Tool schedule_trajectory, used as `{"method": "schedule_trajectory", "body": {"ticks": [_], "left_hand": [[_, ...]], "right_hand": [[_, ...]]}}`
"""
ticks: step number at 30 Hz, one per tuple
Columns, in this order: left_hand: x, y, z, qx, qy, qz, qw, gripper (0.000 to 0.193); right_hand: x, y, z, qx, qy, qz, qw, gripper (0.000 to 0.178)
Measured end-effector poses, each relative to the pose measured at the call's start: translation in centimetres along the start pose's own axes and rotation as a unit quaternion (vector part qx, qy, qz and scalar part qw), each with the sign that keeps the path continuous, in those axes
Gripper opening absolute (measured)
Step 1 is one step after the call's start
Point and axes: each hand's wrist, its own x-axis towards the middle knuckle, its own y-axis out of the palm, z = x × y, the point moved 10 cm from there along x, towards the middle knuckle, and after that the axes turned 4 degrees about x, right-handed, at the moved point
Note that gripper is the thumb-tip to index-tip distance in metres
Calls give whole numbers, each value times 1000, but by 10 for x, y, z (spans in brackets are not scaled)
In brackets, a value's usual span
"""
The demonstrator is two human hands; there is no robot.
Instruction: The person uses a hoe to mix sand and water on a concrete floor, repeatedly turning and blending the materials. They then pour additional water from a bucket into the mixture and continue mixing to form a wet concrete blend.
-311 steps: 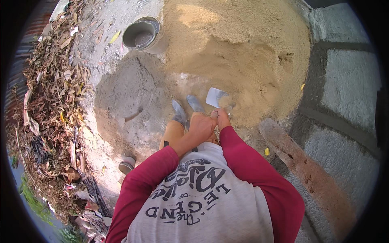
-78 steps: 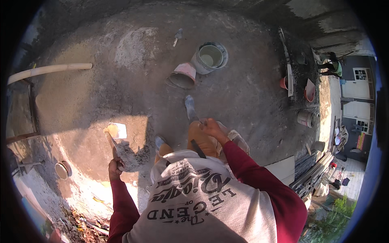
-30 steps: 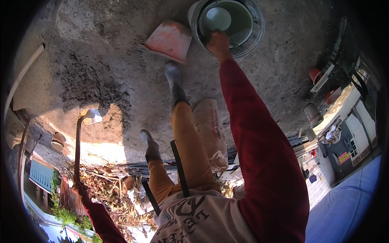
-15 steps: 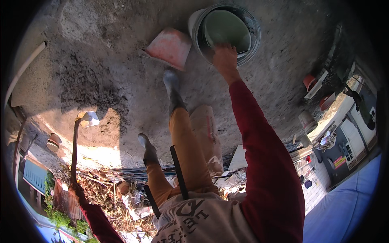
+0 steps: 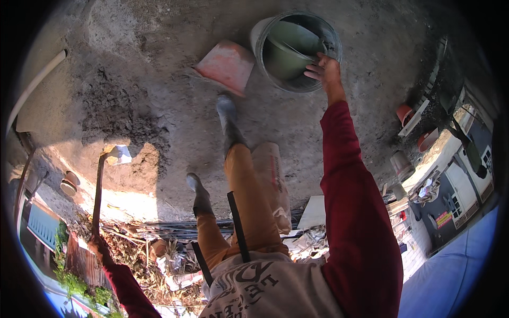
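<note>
My left hand [image 5: 97,246] is closed round the long wooden handle of a hoe [image 5: 99,196]. Its pale blade rests on the ground beside a patch of dark, wet-looking material [image 5: 119,114]. My right hand [image 5: 326,70] is over the near right rim of a large dark bucket [image 5: 340,45], fingers apart and nothing gripped. Inside the bucket sits a greenish round vessel [image 5: 294,36], tilted, with its rim slanting toward my fingertips. Whether liquid surrounds it is hard to tell. A faded red, box-like container [image 5: 228,64] lies left of the bucket.
A whitish sack [image 5: 268,169] lies beside my leg. My grey boots [image 5: 227,108] stand on rough ground. Thin rods [image 5: 175,229] and dry leaves lie behind. A curved pale pipe [image 5: 37,87] is at the left; red pots [image 5: 404,112] are at the right.
My right hand has let go of the round vessel in the bucket and moved right, its fingers spreading. The vessel now tilts lower inside. My left hand stays on the hoe.
</note>
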Motion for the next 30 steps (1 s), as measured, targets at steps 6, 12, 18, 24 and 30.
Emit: {"method": "schedule_trajectory", "body": {"ticks": [6,12,18,24,30], "left_hand": [[-8,-10,-30,-59,-41,-14,997,42],[-13,-18,-35,-74,-49,-12,996,41],[-24,-5,-1,-147,-246,9,958,45],[-23,-9,-21,-185,-117,-34,975,37],[-82,-29,-115,235,379,-274,852,21]], "right_hand": [[17,34,-30,183,9,-173,968,45],[81,31,-54,278,-34,-150,948,41],[106,25,-50,206,0,-56,977,36],[65,7,-74,293,27,-147,944,30],[-36,-15,-44,256,0,-233,938,38]]}}
